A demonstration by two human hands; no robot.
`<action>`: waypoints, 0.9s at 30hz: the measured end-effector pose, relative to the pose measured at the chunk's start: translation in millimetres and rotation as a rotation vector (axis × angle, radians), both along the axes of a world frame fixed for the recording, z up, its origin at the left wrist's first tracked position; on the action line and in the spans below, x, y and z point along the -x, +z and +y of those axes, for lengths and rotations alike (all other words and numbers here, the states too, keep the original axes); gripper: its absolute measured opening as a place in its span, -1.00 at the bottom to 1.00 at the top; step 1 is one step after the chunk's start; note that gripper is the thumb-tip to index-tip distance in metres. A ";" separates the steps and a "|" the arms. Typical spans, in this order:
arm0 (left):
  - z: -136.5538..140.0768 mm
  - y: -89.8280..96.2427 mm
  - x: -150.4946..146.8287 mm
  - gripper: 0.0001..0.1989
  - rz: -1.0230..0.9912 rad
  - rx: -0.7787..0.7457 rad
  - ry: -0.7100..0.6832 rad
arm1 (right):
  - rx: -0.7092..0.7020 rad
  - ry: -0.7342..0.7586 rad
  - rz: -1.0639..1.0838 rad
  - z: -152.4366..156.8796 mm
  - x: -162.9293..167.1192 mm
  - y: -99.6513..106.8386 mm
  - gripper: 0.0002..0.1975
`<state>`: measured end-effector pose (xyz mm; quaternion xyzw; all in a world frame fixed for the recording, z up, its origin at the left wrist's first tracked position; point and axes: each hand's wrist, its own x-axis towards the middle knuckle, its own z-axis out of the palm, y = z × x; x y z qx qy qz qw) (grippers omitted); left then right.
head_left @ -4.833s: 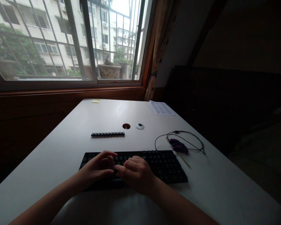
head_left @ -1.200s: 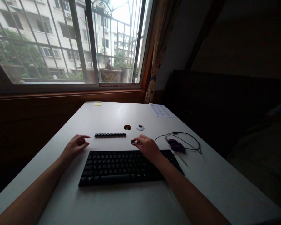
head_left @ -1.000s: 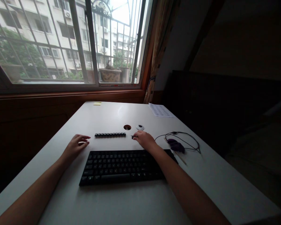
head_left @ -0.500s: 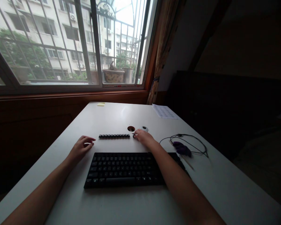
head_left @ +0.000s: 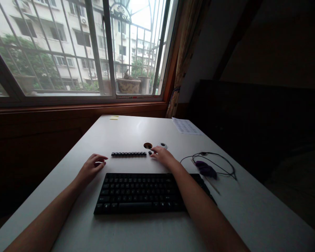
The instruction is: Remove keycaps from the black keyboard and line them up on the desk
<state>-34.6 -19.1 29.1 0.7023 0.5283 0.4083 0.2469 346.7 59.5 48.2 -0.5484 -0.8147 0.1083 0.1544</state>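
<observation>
A row of small black keycaps [head_left: 128,154] lies on the white table behind a black keyboard [head_left: 139,192]. One single keycap [head_left: 149,153] sits just past the right end of that row. My right hand [head_left: 160,155] is beside this keycap, its thumb and fingers apart, with the fingertips very close to it. To the left of the row rests my left hand [head_left: 93,165], fingers loosely curved and spread from the thumb, holding nothing. My right forearm crosses over the right part of the keyboard and hides some of its keys.
Behind my right hand are a round hole [head_left: 147,145] in the table and a white ring-shaped cover [head_left: 163,145]. A black cable [head_left: 225,157] loops at the right, around a purple item [head_left: 206,169] and a thin stick [head_left: 212,185]. Printed paper [head_left: 187,126] and yellow notes [head_left: 114,118] lie farther back.
The fingers of my right hand have parted from the single keycap, which now stands on the table at the row's end. My left hand has hardly moved. The view has shifted slightly.
</observation>
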 end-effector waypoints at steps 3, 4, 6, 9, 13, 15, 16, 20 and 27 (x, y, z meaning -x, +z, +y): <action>0.4 -1.0 1.1 -0.65 0.011 0.009 -0.011 | 0.005 0.003 0.036 5.5 -2.2 -3.1 -0.65; 0.6 -1.6 1.5 -0.65 0.008 0.012 -0.014 | 0.006 0.006 0.046 7.6 -2.5 -4.2 -0.66; 0.8 -2.3 1.8 -0.66 -0.001 0.018 -0.021 | 0.007 0.014 0.065 11.4 -2.5 -6.8 -0.68; -0.6 -1.0 0.5 -0.67 -0.004 0.025 -0.021 | 0.013 0.026 0.089 15.4 -1.7 -11.6 -0.73; -3.2 2.7 -2.2 -0.69 -0.006 0.029 -0.018 | 0.022 0.043 0.114 17.8 -0.4 -17.1 -0.81; -3.7 3.6 -2.8 -0.69 -0.007 0.027 -0.014 | 0.018 0.056 0.128 18.0 0.2 -18.3 -0.82; -3.9 3.7 -3.0 -0.69 -0.005 0.027 -0.012 | 0.014 0.063 0.135 17.7 0.5 -18.5 -0.83; -3.6 3.7 -2.8 -0.69 -0.001 0.028 -0.013 | -0.006 0.083 0.158 16.0 2.0 -18.4 -0.83; -1.4 1.8 -2.1 -0.69 0.016 0.019 -0.001 | -0.022 0.090 0.176 16.8 4.2 -20.4 -0.85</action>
